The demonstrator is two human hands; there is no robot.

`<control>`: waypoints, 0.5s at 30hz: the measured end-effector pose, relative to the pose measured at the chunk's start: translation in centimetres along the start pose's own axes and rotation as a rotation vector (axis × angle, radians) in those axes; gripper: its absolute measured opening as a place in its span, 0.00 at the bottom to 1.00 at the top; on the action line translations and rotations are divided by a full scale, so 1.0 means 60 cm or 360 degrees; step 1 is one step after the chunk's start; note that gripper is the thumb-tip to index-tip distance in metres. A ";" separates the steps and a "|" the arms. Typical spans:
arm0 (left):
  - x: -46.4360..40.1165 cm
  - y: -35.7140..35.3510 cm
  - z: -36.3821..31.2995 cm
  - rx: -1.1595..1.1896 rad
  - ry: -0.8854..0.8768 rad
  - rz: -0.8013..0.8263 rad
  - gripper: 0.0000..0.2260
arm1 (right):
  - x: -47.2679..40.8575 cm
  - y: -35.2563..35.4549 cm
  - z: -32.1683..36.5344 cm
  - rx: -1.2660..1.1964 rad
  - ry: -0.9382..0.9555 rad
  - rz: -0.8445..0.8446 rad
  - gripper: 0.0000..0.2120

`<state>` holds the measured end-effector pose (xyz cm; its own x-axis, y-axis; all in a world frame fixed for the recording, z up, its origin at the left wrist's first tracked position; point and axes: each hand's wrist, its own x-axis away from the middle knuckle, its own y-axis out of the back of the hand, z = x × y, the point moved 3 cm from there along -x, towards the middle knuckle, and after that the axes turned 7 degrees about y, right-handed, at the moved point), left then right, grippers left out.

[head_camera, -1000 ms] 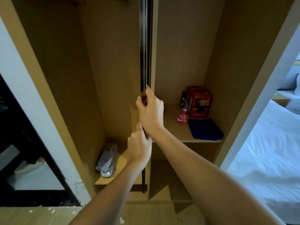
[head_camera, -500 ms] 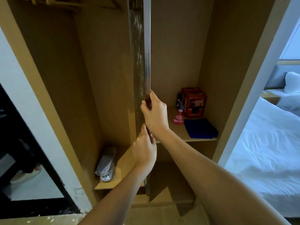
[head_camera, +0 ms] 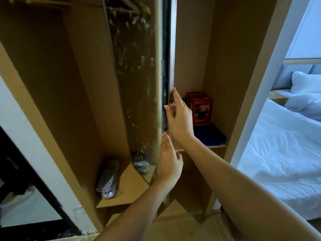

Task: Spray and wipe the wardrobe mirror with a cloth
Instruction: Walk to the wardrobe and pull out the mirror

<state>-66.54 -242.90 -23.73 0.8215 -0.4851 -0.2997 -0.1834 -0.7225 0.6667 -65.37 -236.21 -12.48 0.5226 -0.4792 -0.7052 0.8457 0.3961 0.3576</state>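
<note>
A tall narrow mirror [head_camera: 137, 84] stands angled out from the wardrobe's middle divider, its glass covered in white smudges and streaks. My right hand [head_camera: 179, 119] grips the mirror's front edge at mid height, thumb on the glass side. Just below it, my left hand [head_camera: 169, 162] holds the same edge. A folded blue cloth [head_camera: 211, 134] lies on the right-hand shelf [head_camera: 217, 146], partly behind my right wrist. The spray bottle is hidden behind my right hand.
A red box [head_camera: 199, 106] stands at the back of the same shelf. Bagged grey slippers [head_camera: 108, 178] lie on the low left shelf. A bed with white sheets [head_camera: 278, 153] and a pillow [head_camera: 305, 82] is to the right of the wardrobe.
The mirror has swung from edge-on to angled, so its smudged glass now faces me. Both hands stayed on its edge. The pink spray bottle has gone out of sight behind my right hand.
</note>
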 end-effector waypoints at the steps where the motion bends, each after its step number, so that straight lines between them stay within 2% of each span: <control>1: -0.002 -0.007 -0.005 0.0013 -0.0007 0.0049 0.35 | -0.004 0.005 -0.008 0.0010 -0.0010 -0.0019 0.27; 6: -0.019 -0.036 -0.020 0.0108 -0.0027 0.0267 0.37 | -0.028 0.014 -0.043 0.0014 -0.0127 -0.0070 0.26; 15: -0.077 -0.058 -0.015 -0.0012 -0.0165 0.0486 0.39 | -0.070 0.027 -0.079 0.0140 -0.0275 -0.0173 0.24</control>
<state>-69.21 -237.70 -24.06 0.6698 -0.7266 -0.1528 -0.4087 -0.5326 0.7412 -66.73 -229.83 -11.83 0.4320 -0.6456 -0.6297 0.9004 0.2686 0.3424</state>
